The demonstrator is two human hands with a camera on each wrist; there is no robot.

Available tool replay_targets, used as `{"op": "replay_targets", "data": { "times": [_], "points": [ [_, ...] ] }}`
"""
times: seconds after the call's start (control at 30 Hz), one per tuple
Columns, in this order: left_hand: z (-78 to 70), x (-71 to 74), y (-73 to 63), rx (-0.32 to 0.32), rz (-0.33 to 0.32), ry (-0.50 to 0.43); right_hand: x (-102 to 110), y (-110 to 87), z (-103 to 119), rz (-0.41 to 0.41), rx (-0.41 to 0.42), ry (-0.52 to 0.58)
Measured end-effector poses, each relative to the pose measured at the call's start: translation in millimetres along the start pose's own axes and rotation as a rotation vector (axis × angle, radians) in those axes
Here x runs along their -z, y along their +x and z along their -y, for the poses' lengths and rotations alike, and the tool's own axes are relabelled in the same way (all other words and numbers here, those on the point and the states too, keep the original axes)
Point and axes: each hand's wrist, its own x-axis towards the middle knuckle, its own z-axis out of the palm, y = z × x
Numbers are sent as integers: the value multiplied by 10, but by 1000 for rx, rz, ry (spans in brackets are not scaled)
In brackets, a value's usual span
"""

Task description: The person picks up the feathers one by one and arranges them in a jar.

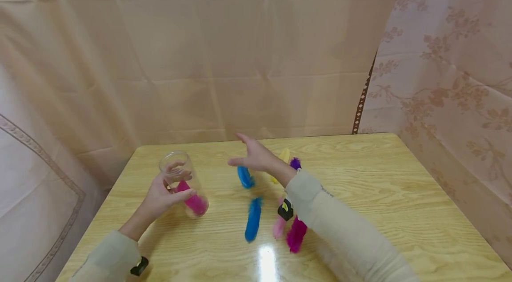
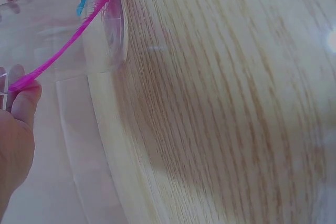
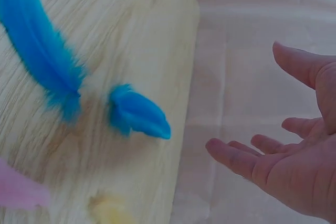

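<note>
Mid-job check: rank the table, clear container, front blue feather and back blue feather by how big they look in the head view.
1. Table
2. Clear container
3. Front blue feather
4. Back blue feather, though the right hand may hide part of it.

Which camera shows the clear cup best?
Head view: the clear cup shows from rim to base, held by the left hand. Left wrist shows its base but cuts off the rim; right wrist catches only a blurry bit at the top edge.
</note>
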Motion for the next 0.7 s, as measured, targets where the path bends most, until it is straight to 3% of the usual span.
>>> {"op": "replay_targets", "data": {
  "times": [0.7],
  "points": [
    [22, 22, 47, -11, 4, -19, -315, 106, -323, 11, -190, -148]
  ]
}}
